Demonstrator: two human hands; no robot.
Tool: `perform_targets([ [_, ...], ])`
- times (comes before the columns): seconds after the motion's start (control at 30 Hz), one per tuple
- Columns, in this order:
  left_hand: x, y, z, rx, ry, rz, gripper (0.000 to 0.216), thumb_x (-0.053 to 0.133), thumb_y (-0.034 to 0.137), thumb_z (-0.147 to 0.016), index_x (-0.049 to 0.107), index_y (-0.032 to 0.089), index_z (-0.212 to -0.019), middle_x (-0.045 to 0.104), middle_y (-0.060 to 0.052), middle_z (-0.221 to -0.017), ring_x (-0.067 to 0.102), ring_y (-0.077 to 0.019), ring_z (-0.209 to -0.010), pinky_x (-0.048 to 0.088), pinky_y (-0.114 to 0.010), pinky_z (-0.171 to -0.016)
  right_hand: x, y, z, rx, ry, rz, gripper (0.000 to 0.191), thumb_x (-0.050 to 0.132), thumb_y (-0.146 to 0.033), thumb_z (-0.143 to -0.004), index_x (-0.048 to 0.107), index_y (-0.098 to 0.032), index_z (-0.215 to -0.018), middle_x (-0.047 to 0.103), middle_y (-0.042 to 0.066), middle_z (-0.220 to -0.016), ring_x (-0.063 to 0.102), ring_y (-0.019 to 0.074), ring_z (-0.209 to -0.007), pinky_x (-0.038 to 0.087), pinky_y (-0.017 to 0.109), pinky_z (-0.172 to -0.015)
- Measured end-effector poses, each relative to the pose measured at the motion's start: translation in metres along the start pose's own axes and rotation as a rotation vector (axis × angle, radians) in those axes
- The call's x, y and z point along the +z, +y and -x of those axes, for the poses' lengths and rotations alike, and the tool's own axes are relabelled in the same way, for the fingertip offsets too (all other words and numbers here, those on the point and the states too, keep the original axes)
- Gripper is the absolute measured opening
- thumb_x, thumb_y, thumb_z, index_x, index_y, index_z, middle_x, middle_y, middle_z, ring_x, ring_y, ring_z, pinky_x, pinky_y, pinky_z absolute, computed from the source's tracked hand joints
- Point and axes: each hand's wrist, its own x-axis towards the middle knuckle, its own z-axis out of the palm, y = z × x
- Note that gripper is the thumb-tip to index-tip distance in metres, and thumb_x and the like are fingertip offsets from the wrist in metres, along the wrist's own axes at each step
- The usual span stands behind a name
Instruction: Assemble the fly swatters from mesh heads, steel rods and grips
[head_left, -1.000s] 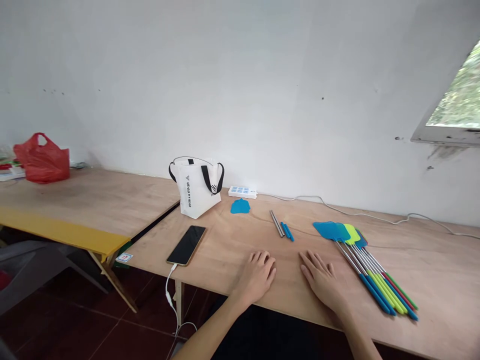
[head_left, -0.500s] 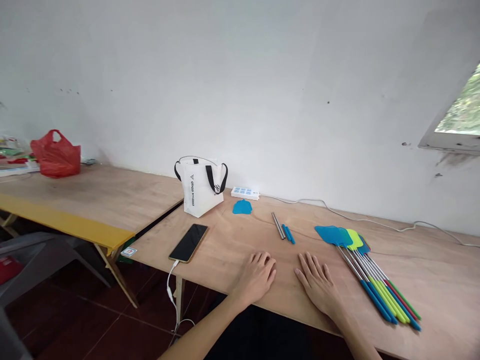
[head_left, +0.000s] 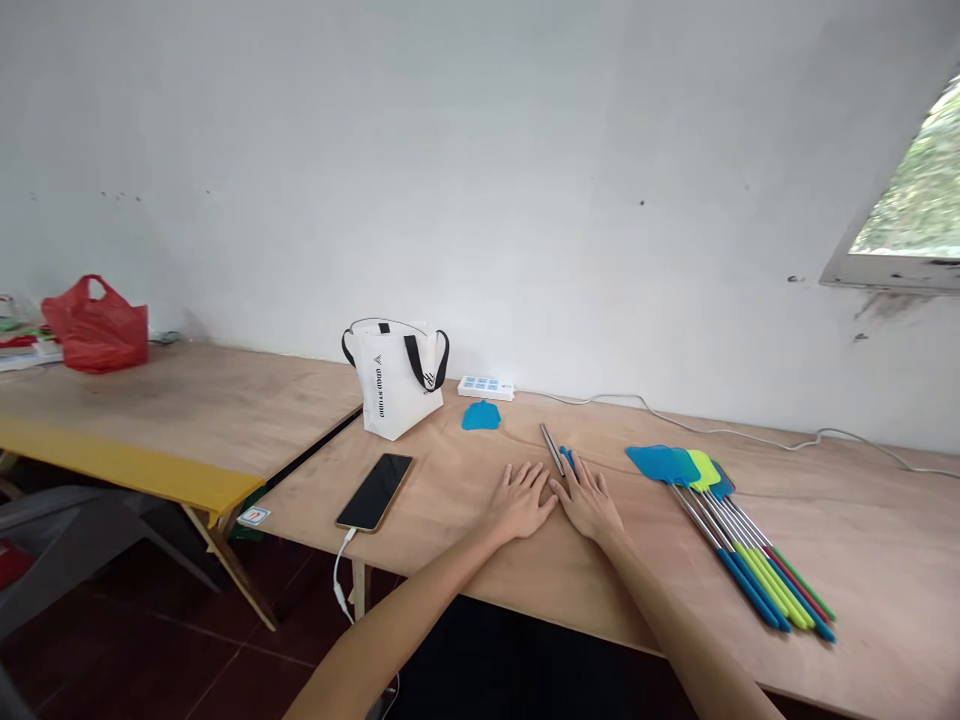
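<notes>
My left hand lies flat on the wooden table, fingers spread and holding nothing. My right hand rests flat beside it, fingers stretched forward over the near end of a blue handle piece. A thin metal rod lies just ahead of the two hands. A loose blue swatter head sits farther back. To the right lies a row of several fly swatters with blue, green and red handles.
A black phone on a white cable lies left of my hands. Behind it stands a white tote bag, then a white power strip by the wall. A red plastic bag sits on the left table.
Both hands have slid forward on the table and closer together. My right hand now reaches the blue handle piece and metal rod.
</notes>
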Motion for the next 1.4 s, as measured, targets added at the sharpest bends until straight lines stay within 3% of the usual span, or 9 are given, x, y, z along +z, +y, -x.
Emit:
perform_targets([
  [0.23, 0.013, -0.011, -0.031, -0.031, 0.060, -0.020, 0.054, 0.024, 0.041, -0.106, 0.039, 0.022, -0.154, 0.040, -0.007, -0.160, 0.029, -0.0237, -0.151, 0.020, -0.053, -0.124, 0.001, -0.007, -0.026, -0.008, -0.025, -0.009, 0.060, 0.019, -0.043, -0.104, 0.023, -0.026, -0.161, 0.016, 0.004, -0.169, 0.016, 0.0230, -0.155, 0.009, 0.055, -0.123],
  [0.5, 0.007, -0.021, -0.057, -0.164, 0.131, -0.056, 0.047, 0.034, 0.032, -0.103, 0.048, 0.021, -0.146, 0.044, -0.010, -0.157, 0.035, -0.0248, -0.147, 0.027, -0.050, -0.122, 0.000, -0.013, -0.036, 0.009, -0.032, -0.015, 0.065, 0.017, -0.046, -0.104, 0.017, -0.020, -0.163, 0.016, 0.009, -0.169, 0.013, 0.0252, -0.155, 0.009, 0.054, -0.122],
  [0.6, 0.000, -0.034, -0.063, -0.245, 0.159, -0.082, 0.047, 0.035, 0.031, -0.102, 0.048, 0.021, -0.146, 0.044, -0.011, -0.157, 0.033, -0.0267, -0.148, 0.023, -0.052, -0.123, -0.001, -0.013, -0.035, 0.031, -0.032, -0.009, 0.068, 0.017, -0.049, -0.103, 0.017, -0.016, -0.163, 0.015, 0.010, -0.169, 0.015, 0.0259, -0.155, 0.009, 0.051, -0.123],
  [0.77, -0.016, -0.077, -0.060, -0.382, 0.151, -0.144, 0.053, 0.034, 0.034, -0.100, 0.048, 0.016, -0.148, 0.038, -0.015, -0.160, 0.027, -0.0331, -0.151, 0.012, -0.059, -0.124, -0.001, -0.013, -0.034, 0.023, -0.015, -0.008, 0.069, 0.016, -0.051, -0.103, 0.019, -0.015, -0.162, 0.012, 0.008, -0.169, 0.010, 0.0258, -0.156, 0.010, 0.050, -0.123],
  [0.97, -0.021, -0.099, -0.063, -0.387, 0.106, -0.220, 0.055, 0.031, 0.028, -0.100, 0.045, 0.013, -0.150, 0.031, -0.015, -0.163, 0.018, -0.0317, -0.154, -0.001, -0.057, -0.125, -0.004, -0.018, -0.034, -0.087, 0.012, 0.005, 0.061, 0.020, -0.042, -0.104, 0.028, -0.018, -0.160, 0.023, 0.006, -0.167, 0.011, 0.0223, -0.156, 0.005, 0.053, -0.124],
  [1.07, -0.017, -0.099, -0.070, -0.404, 0.065, -0.213, 0.055, 0.028, 0.029, -0.101, 0.042, 0.019, -0.153, 0.031, -0.012, -0.164, 0.023, -0.0352, -0.152, 0.010, -0.062, -0.122, -0.006, -0.020, -0.035, -0.149, 0.023, 0.016, 0.061, 0.021, -0.040, -0.104, 0.030, -0.015, -0.159, 0.024, 0.010, -0.166, 0.015, 0.0237, -0.155, 0.007, 0.051, -0.125],
  [1.2, -0.014, -0.106, -0.079, -0.471, 0.017, -0.179, 0.061, 0.027, 0.046, -0.101, 0.038, 0.021, -0.156, 0.026, -0.014, -0.166, 0.027, -0.0465, -0.147, 0.025, -0.071, -0.112, -0.006, -0.021, -0.036, -0.237, 0.022, 0.028, 0.059, 0.026, -0.040, -0.104, 0.036, -0.016, -0.157, 0.024, 0.010, -0.166, 0.016, 0.0251, -0.155, 0.010, 0.048, -0.125],
  [1.4, -0.013, -0.108, -0.095, -0.489, 0.012, -0.164, 0.059, 0.030, 0.041, -0.100, 0.036, 0.025, -0.157, 0.019, -0.012, -0.168, 0.020, -0.0459, -0.150, 0.017, -0.074, -0.113, -0.004, -0.021, -0.037, -0.233, 0.028, 0.023, 0.060, 0.026, -0.047, -0.105, 0.038, -0.017, -0.156, 0.022, 0.010, -0.167, 0.014, 0.0263, -0.156, 0.011, 0.048, -0.125],
])
